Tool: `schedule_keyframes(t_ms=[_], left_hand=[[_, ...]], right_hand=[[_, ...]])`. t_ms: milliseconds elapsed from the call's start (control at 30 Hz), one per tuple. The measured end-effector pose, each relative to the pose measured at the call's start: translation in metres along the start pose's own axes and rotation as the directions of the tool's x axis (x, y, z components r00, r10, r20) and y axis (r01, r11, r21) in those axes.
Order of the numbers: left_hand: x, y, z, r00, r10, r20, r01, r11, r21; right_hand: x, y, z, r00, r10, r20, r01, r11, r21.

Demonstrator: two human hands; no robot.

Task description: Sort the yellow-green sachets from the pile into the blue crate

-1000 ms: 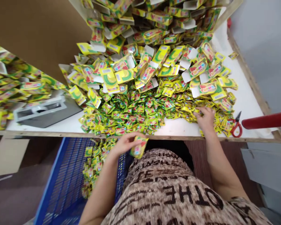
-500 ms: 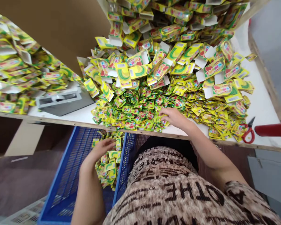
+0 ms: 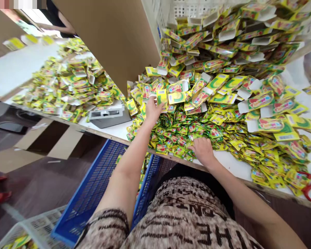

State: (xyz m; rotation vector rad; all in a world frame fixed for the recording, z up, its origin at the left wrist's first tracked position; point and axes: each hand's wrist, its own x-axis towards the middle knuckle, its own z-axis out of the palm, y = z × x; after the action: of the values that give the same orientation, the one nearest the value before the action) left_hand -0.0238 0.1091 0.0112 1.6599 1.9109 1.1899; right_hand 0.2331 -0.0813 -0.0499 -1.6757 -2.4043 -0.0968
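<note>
The left hand (image 3: 153, 110) reaches to the centre of the frame, where its fingertips meet a small yellow carton (image 3: 161, 98) at the near edge of the carton heap (image 3: 234, 52). The carton's long axis runs almost straight up and down the frame, its barcode end pointing to the top edge and its opposite end toward the person. It lies at the upper right of the hand, with the thumb over its lower part and the other fingers along its left side; whether they are pinching it cannot be told. Just to its right, a second yellow carton (image 3: 178, 97) lies crosswise, its long axis running nearly left to right.

Right of centre and lower in the frame, the right hand (image 3: 203, 149) is lowered onto the green-and-yellow sachets (image 3: 175, 140), fingers curled and close together. The sachets lie beyond its fingertips and to its left, pointing every way; whether one is caught between thumb and fingers is hidden.

The white tabletop (image 3: 233, 166) shows just right of that hand. A grey box-shaped holder (image 3: 110, 119) sits left of centre beside a tall brown cardboard sheet (image 3: 109, 34), and a blue plastic crate (image 3: 93, 185) stands below the table edge at lower left.
</note>
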Motion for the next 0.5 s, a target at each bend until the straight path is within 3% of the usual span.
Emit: schedule_keyframes(t_ms=[100, 167, 233, 300, 400, 433, 500], left_hand=[[0.011, 0.006, 0.02, 0.998, -0.014, -0.064, 0.015, 1.0, 0.026], [0.007, 0.009, 0.022, 0.995, 0.084, -0.051, -0.083, 0.996, 0.031], [-0.002, 0.009, 0.015, 0.974, 0.22, 0.06, -0.223, 0.974, 0.033], [-0.008, 0.006, 0.004, 0.906, 0.333, 0.261, -0.354, 0.934, 0.038], [-0.007, 0.0, -0.009, 0.743, 0.405, 0.532, -0.529, 0.843, 0.097], [-0.005, -0.002, -0.011, 0.716, 0.403, 0.57, -0.566, 0.814, 0.135], [0.002, -0.005, -0.01, 0.725, 0.397, 0.563, -0.596, 0.771, 0.224]], right_hand=[[-0.012, 0.001, -0.001, 0.999, -0.019, 0.032, 0.019, 1.0, 0.015], [-0.024, 0.009, -0.002, 0.999, 0.017, 0.048, -0.021, 0.996, 0.085], [-0.038, 0.023, -0.003, 0.988, 0.139, 0.06, -0.147, 0.977, 0.157], [-0.056, 0.039, -0.004, 0.956, 0.286, 0.069, -0.294, 0.929, 0.224], [-0.08, 0.061, -0.005, 0.893, 0.436, 0.114, -0.443, 0.803, 0.399], [-0.085, 0.066, -0.005, 0.874, 0.464, 0.145, -0.474, 0.742, 0.474], [-0.093, 0.072, -0.005, 0.841, 0.505, 0.196, -0.509, 0.611, 0.606]])
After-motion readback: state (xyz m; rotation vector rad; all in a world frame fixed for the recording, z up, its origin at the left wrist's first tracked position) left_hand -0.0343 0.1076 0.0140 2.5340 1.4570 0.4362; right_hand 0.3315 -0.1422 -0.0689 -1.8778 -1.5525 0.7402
